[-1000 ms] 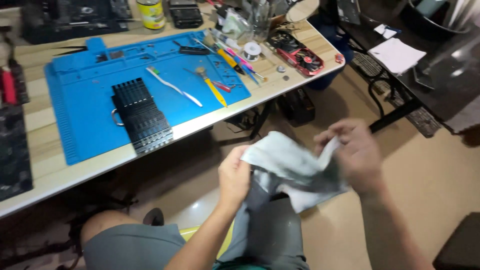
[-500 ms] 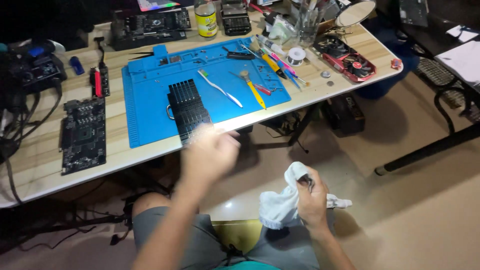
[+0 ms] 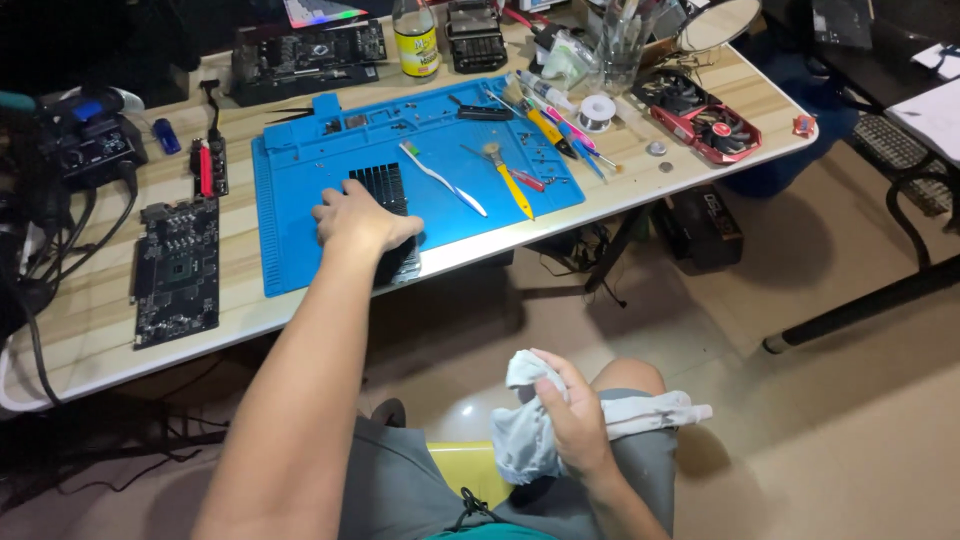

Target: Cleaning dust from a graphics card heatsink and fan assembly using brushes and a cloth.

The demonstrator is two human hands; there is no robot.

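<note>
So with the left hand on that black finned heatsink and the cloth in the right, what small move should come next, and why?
Probably close the left hand around the black finned heatsink and lift it off the blue work mat toward the lap. The hand already rests on it, while the right hand holds the pale cloth bunched over the knee.

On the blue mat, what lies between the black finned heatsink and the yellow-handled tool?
In the head view, a white toothbrush lies slantwise on the blue mat, between the black heatsink under the left hand and the yellow-handled tool.
</note>
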